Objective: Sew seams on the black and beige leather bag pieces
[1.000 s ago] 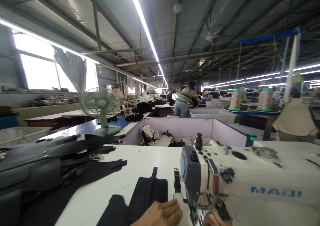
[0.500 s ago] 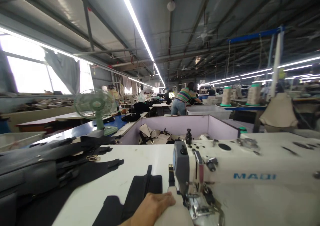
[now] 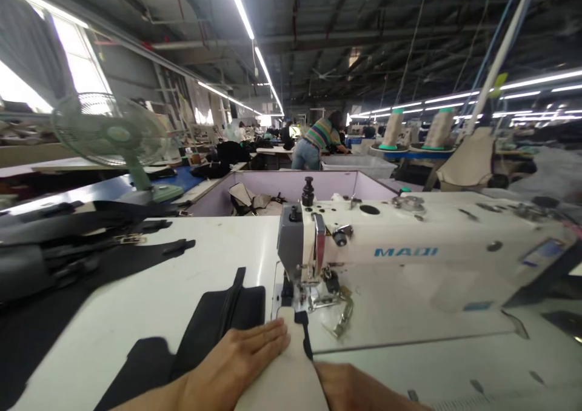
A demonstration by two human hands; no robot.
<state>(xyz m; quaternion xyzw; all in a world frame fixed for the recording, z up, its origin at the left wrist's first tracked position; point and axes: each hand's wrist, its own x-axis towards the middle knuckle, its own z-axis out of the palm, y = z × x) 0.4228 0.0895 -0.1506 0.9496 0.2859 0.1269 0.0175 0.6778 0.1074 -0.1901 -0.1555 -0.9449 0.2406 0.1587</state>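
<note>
A beige leather-like piece (image 3: pixel 288 368) with black edging lies on the sewing machine bed, its narrow end at the presser foot (image 3: pixel 302 296). A black strap (image 3: pixel 287 293) runs from that end beneath the machine head. My left hand (image 3: pixel 243 356) rests flat on the piece's left side, fingers stretched forward. At the right edge, my right hand (image 3: pixel 348 387) touches the piece; its fingers are hidden by the piece. Left of my left hand lie flat black pieces (image 3: pixel 218 317) on the white table. The white sewing machine (image 3: pixel 404 235) stands just ahead.
Dark grey and black strapped pieces (image 3: pixel 59 259) are heaped at the left. A green fan (image 3: pixel 120 138) stands behind them. Beyond the table is a pale bin (image 3: pixel 291 180) with beige pieces. Thread cones (image 3: pixel 393 129) stand at back right; a person (image 3: pixel 313 141) bends over farther off.
The view has tilted down and turned right. My right hand has come into view beside the beige piece. The strap has shifted from beside the machine head to under it.
</note>
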